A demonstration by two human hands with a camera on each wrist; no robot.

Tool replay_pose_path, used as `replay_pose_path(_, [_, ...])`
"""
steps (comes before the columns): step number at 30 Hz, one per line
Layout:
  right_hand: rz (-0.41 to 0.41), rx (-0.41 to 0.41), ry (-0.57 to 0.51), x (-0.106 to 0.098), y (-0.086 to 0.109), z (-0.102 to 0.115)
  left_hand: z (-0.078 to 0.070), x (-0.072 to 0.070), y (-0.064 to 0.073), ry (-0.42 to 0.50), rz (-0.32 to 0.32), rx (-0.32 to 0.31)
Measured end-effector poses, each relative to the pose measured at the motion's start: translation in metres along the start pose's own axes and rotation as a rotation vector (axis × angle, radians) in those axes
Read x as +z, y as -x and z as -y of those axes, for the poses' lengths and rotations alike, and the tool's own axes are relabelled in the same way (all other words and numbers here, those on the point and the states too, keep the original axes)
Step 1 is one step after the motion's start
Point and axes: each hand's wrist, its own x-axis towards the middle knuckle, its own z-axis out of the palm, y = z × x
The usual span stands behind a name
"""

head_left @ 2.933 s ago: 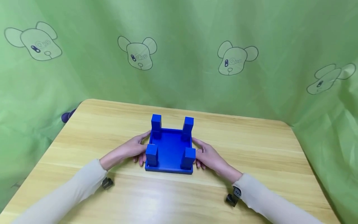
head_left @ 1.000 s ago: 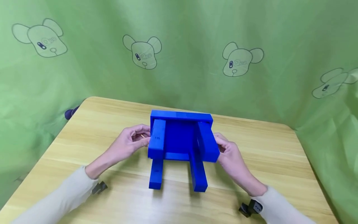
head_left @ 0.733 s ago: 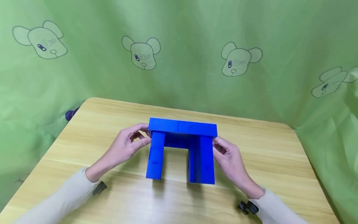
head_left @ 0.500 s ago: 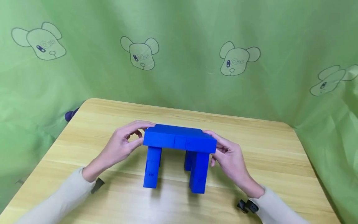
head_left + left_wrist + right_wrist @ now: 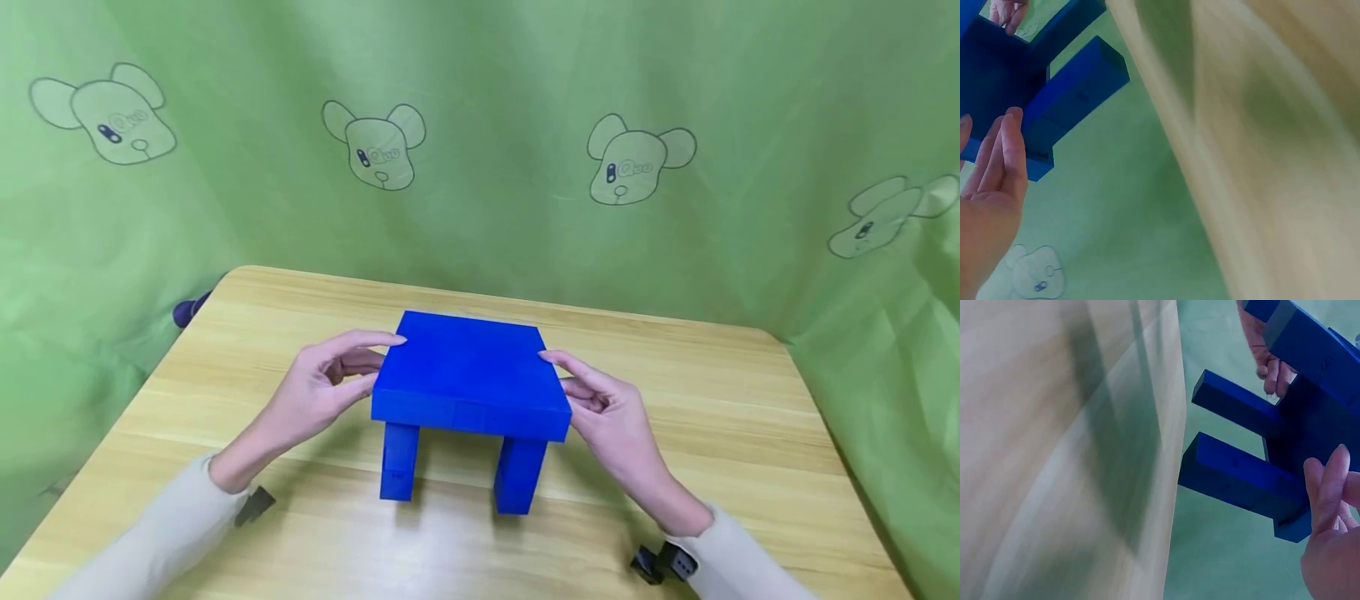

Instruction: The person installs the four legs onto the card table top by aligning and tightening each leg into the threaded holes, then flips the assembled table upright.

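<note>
A small blue stool (image 5: 468, 362) with a square flat top and thick legs is held upright above the table, top face up. My left hand (image 5: 322, 383) grips its left edge, index fingertip on the top and thumb at the side. Opposite, my right hand (image 5: 615, 425) holds the right edge the same way. Other fingers reach under the top, as the left wrist view shows of the left hand (image 5: 997, 187). Seen from the right wrist, the legs (image 5: 1244, 472) point toward the tabletop with a gap below them. In the head view the rear legs are hidden.
The wooden table (image 5: 697, 392) has rounded far corners and carries the stool's shadow. A green curtain (image 5: 495, 233) with printed mouse-like heads hangs behind and at both sides. A dark rounded object (image 5: 185, 312) shows past the table's left edge.
The stool was legs-up on the table between both hands. It has been lifted and turned over toward me, so its legs now point down and its flat top faces up.
</note>
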Motion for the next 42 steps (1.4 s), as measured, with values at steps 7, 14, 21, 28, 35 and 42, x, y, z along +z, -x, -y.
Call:
replay_pose_path(7, [0.045, 0.06, 0.049, 0.001, 0.005, 0.002, 0.003, 0.004, 0.004, 0.228, -0.014, -0.186])
replay_pose_path(14, [0.181, 0.174, -0.336, -0.001, 0.006, 0.003, 0.006, 0.011, 0.004, 0.269, 0.01, -0.186])
replay_pose_path(21, [0.174, 0.182, -0.355, 0.002, 0.007, 0.003, 0.007, 0.019, 0.006, 0.208, 0.003, -0.183])
replay_pose_path(28, [0.152, 0.218, -0.347, 0.001, 0.007, -0.005, 0.007, 0.023, 0.006, 0.222, 0.08, -0.244])
replay_pose_path(35, [0.153, 0.214, -0.29, 0.0, 0.008, -0.011, 0.016, 0.022, 0.002, 0.192, 0.135, -0.31])
replay_pose_path(42, [0.147, 0.19, -0.24, -0.002, 0.007, -0.018, 0.023, 0.022, 0.0, 0.177, 0.182, -0.336])
